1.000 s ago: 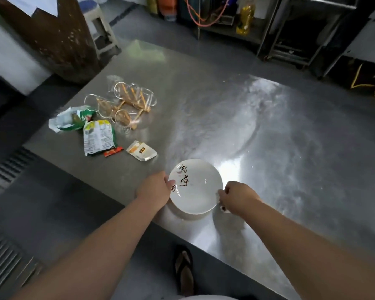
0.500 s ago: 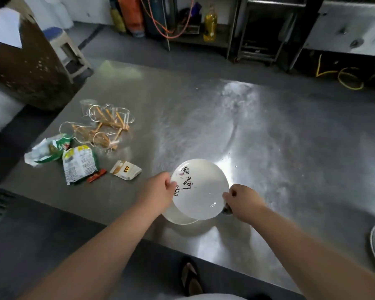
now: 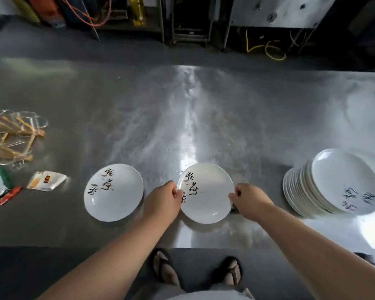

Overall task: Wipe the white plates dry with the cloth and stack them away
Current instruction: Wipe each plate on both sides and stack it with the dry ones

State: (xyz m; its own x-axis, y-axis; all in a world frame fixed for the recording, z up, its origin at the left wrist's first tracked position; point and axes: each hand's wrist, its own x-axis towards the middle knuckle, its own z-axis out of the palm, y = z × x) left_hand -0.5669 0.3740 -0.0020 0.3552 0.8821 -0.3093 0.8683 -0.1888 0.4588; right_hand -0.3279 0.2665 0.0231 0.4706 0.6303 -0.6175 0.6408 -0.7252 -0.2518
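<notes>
Head view: the plate (image 3: 206, 192) is held between both hands, just in front of the person and over the near edge of the desk (image 3: 182, 105); the left hand (image 3: 162, 200) grips its left rim, thumb on top and fingers curled under; the right hand (image 3: 250, 201) pinches the right rim in the same way; a shadow beneath suggests the plate is raised slightly off the desk, though I cannot tell for sure. A small dark scrap (image 3: 234, 210) shows under the right hand; it may be the cloth, but that is unclear.

The plate looks glazed, stiff and fairly light; probably slick if wet, and it would likely chip or break if dropped on steel; the rim, taken at opposite sides as here, seems the safest hold, leaving the painted face free for wiping.

A second plate (image 3: 114, 192) lies flat on the desk just left of the left hand, not touched; the stack (image 3: 331, 182) stands well to the right of the right hand, leaning a little, so anything added there would want gentle setting down.
</notes>
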